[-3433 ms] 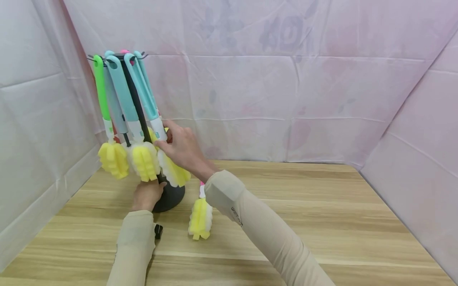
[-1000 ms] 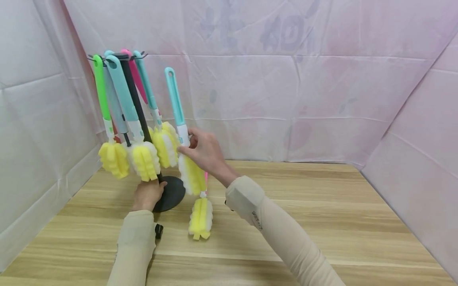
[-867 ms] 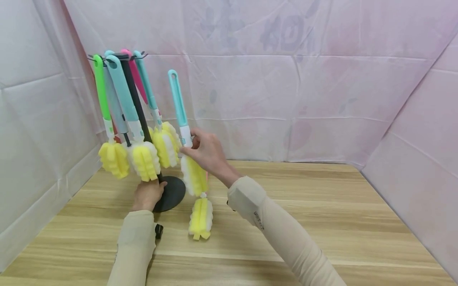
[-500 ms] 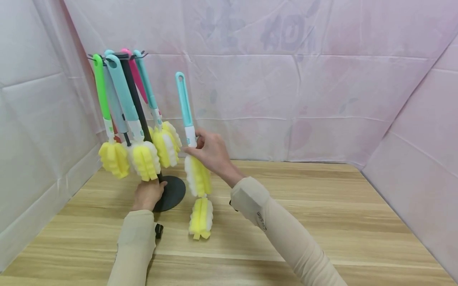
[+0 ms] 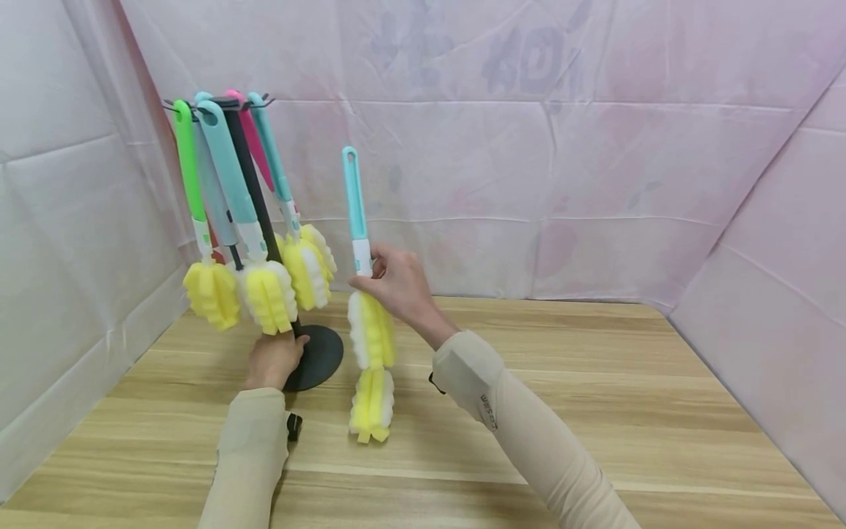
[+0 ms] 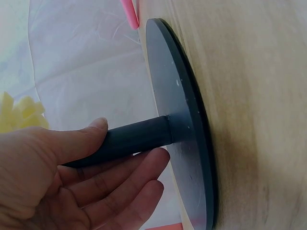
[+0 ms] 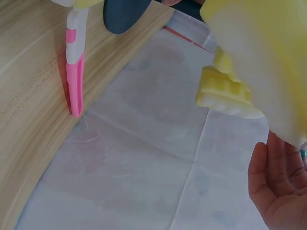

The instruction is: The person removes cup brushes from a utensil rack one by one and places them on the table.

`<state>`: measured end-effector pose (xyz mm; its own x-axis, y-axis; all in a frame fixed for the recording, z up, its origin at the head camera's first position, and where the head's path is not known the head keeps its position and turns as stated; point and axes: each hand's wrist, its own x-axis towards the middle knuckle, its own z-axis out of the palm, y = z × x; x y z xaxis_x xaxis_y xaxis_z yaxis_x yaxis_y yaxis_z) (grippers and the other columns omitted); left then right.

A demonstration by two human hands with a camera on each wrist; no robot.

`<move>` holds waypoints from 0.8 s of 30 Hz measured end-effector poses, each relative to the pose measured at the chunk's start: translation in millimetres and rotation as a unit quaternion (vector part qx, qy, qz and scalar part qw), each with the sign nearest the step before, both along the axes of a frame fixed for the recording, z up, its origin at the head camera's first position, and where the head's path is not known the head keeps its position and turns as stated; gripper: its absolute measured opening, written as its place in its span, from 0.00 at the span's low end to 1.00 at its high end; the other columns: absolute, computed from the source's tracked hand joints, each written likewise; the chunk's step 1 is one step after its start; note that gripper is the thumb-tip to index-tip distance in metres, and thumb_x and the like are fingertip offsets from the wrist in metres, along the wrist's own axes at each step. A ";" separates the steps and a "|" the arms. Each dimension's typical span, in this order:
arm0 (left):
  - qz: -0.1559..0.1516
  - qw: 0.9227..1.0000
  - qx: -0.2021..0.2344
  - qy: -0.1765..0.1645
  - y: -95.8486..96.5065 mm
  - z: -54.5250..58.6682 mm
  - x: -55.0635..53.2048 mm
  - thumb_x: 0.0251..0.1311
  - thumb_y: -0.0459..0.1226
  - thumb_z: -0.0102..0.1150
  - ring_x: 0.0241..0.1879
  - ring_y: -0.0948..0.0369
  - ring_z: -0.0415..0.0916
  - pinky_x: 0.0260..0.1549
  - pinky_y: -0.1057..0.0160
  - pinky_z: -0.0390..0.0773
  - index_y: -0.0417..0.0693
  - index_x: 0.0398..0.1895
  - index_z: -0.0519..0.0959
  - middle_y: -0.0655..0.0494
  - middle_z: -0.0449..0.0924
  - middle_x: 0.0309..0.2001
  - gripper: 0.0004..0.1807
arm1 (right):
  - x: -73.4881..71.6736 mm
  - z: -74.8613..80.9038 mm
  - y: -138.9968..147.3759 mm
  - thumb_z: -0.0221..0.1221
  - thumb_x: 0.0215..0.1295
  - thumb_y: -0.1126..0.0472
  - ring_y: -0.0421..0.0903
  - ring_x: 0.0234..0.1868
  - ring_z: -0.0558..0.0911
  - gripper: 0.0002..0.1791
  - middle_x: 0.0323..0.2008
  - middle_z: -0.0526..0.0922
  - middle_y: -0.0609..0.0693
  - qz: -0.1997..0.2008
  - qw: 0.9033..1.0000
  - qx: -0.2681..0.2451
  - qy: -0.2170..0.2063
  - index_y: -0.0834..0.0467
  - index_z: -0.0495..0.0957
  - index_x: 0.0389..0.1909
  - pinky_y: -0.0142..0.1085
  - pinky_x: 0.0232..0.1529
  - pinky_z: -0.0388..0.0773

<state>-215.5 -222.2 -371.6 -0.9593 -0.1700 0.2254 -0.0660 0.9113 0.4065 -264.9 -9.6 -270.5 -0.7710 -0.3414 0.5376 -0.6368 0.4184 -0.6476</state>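
In the head view, my right hand (image 5: 399, 290) pinches the white neck of a bottle brush (image 5: 355, 195). Its turquoise handle points up and its yellow-and-white sponge hangs below the hand. The right wrist view shows that sponge (image 7: 259, 62) close up, above the right hand's fingers. My left hand (image 5: 272, 361) grips the lower pole (image 6: 139, 136) of a black stand, its thumb and fingers round it just above the round base (image 5: 324, 358). Green, turquoise, pink and grey-blue handled brushes hang from the stand's top hooks (image 5: 228, 105).
Right of the stand's base, a pink-handled bottle brush (image 5: 371, 408) lies on the wooden table (image 5: 562, 397), partly hidden by the held brush. Its pink handle (image 7: 76, 86) shows in the right wrist view. Pale fabric walls (image 5: 463, 169) rise behind and at both sides.
My right hand has taken the turquoise brush off the stand and carried it right, then slightly down, towards the pink brush on the table. The left hand stays on the pole.
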 end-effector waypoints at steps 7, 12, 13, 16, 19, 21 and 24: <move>0.000 1.000 -0.002 0.004 0.4 0.2 0.2 0.69 0.34 0.61 0.31 0.31 0.80 0.30 0.37 0.80 0.24 0.36 0.70 0.28 0.75 0.29 0.17 | -1.9 -2.1 3.0 0.74 0.55 0.64 0.43 0.24 0.76 0.12 0.22 0.81 0.52 -0.009 1.000 0.002 -0.014 0.65 0.81 0.35 0.28 0.24 0.71; 0.003 1.000 0.001 -0.004 0.2 0.4 -0.5 0.69 0.34 0.60 0.31 0.31 0.80 0.31 0.37 0.80 0.24 0.35 0.70 0.29 0.75 0.29 0.17 | -2.3 -3.3 3.8 0.74 0.55 0.64 0.43 0.23 0.75 0.12 0.21 0.80 0.52 -0.011 1.000 0.004 -0.018 0.65 0.81 0.35 0.27 0.24 0.71; 0.003 1.000 -0.001 -0.003 0.2 0.4 -0.5 0.69 0.35 0.60 0.31 0.31 0.80 0.30 0.38 0.80 0.24 0.35 0.71 0.29 0.75 0.29 0.17 | -2.2 -3.5 4.0 0.74 0.55 0.64 0.43 0.23 0.75 0.12 0.21 0.80 0.52 -0.011 1.000 0.005 -0.018 0.65 0.81 0.35 0.27 0.23 0.71; 0.002 1.000 -0.004 -0.002 0.0 0.5 -0.5 0.70 0.35 0.60 0.30 0.31 0.79 0.30 0.38 0.80 0.24 0.36 0.71 0.29 0.75 0.29 0.17 | -2.1 -4.5 5.1 0.74 0.55 0.64 0.42 0.23 0.74 0.12 0.20 0.79 0.51 -0.012 1.000 0.002 -0.021 0.65 0.81 0.34 0.28 0.23 0.70; -0.002 1.000 -0.005 -0.003 -0.3 0.6 -0.1 0.70 0.34 0.60 0.29 0.32 0.80 0.30 0.39 0.80 0.24 0.37 0.70 0.30 0.75 0.28 0.16 | -2.0 -6.4 6.1 0.74 0.55 0.64 0.42 0.23 0.73 0.12 0.20 0.78 0.51 -0.016 0.999 0.004 -0.029 0.65 0.81 0.34 0.28 0.23 0.70; -0.003 1.000 -0.002 -0.004 -0.4 0.6 0.0 0.70 0.34 0.60 0.30 0.32 0.80 0.30 0.39 0.80 0.25 0.38 0.70 0.30 0.75 0.29 0.16 | -2.2 -7.9 6.7 0.74 0.55 0.63 0.42 0.23 0.73 0.12 0.21 0.78 0.51 -0.019 0.999 0.006 -0.034 0.65 0.81 0.34 0.28 0.23 0.70; -0.006 1.000 -0.006 -0.005 -0.4 0.5 0.0 0.70 0.34 0.60 0.29 0.33 0.80 0.30 0.39 0.80 0.25 0.37 0.70 0.30 0.75 0.28 0.16 | -2.1 -9.3 7.4 0.74 0.55 0.63 0.42 0.22 0.73 0.12 0.20 0.78 0.50 -0.021 0.999 0.009 -0.039 0.65 0.81 0.34 0.28 0.22 0.70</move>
<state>-215.5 -222.7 -371.1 -0.9635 -0.1553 0.2178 -0.0587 0.9170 0.3945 -267.0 -2.3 -279.8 -0.8237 -0.3169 0.4702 -0.5670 0.4552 -0.6865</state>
